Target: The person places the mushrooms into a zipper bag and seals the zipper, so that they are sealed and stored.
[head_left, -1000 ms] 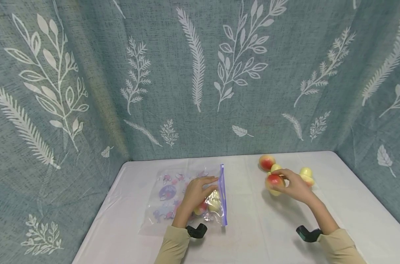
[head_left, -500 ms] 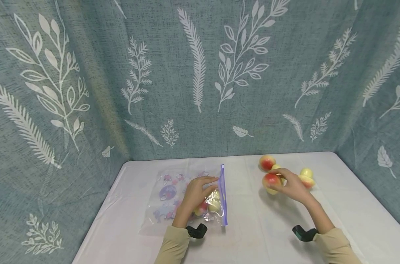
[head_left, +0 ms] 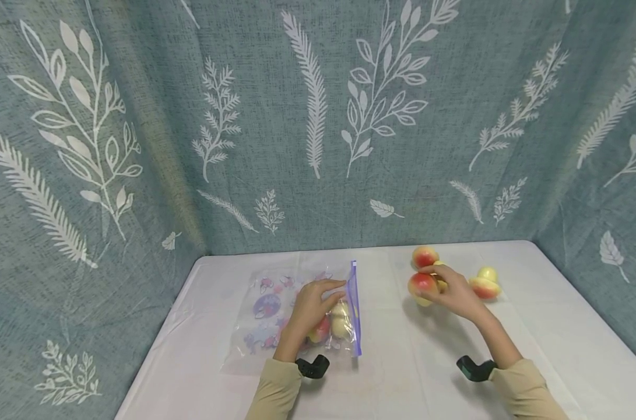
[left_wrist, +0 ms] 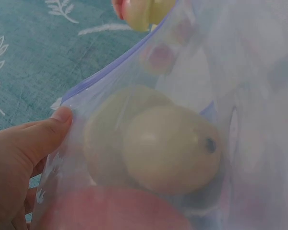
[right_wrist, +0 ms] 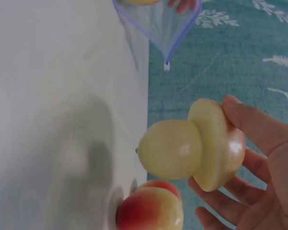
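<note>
Head view has both hands busy over the white table [head_left: 388, 373]. The right hand [head_left: 454, 293] has its grip round the cap of a mushroom-shaped piece [head_left: 422, 286], red and yellow on top with a pale stem, held up off the table near a red-topped piece [head_left: 425, 256] behind it. Another mushroom-shaped one [head_left: 485, 284] is sitting off to the right of that hand. Right wrist cam shows the thumb on one side of the cap and fingers on the other, stem pointing away from the palm. Meanwhile the left hand [head_left: 311, 304] has its grip on a clear printed bag [head_left: 267, 306], thumb at the edge by the purple zip strip [head_left: 355, 321], so yeah, it's pinching that. A few pieces are already in there, including a red one [head_left: 320, 331] and a pale one [head_left: 341, 325]. Backdrop's a teal leaf-print curtain [head_left: 276, 116].
</note>
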`<action>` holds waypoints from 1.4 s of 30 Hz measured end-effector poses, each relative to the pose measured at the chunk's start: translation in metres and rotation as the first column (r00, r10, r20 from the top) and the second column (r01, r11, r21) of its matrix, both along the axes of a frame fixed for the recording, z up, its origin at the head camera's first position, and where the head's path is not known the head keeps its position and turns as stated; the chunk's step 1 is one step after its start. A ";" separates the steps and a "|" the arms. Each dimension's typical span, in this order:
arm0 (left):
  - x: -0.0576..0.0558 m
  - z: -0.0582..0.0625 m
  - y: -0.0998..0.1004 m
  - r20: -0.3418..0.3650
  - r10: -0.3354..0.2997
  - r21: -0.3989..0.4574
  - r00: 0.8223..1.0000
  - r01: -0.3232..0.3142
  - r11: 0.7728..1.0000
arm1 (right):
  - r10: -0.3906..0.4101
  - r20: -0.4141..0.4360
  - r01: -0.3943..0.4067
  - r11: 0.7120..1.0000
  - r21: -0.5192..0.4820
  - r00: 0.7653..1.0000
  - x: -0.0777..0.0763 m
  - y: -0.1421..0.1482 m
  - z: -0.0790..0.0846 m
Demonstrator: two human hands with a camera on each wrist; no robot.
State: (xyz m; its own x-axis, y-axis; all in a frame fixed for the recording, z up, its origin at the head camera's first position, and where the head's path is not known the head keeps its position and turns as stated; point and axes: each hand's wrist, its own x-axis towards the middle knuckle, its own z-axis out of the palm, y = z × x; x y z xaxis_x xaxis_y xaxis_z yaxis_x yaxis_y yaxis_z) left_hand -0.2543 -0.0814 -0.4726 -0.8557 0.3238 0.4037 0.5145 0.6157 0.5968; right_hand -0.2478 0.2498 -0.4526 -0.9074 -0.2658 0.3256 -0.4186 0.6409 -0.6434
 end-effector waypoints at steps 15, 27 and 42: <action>0.000 0.004 0.002 -0.017 0.020 -0.008 1.000 -0.020 1.000 | -0.029 -0.025 0.029 1.000 0.004 0.999 -0.002 -0.012 0.004; -0.002 0.004 0.003 -0.058 0.028 -0.001 0.998 -0.028 1.000 | -0.023 -0.055 0.022 1.000 -0.022 0.998 -0.004 -0.016 0.001; 0.000 0.005 0.004 -0.038 0.016 0.051 0.999 -0.015 0.999 | 0.008 -0.053 -0.012 0.997 -0.079 0.999 -0.004 -0.026 -0.001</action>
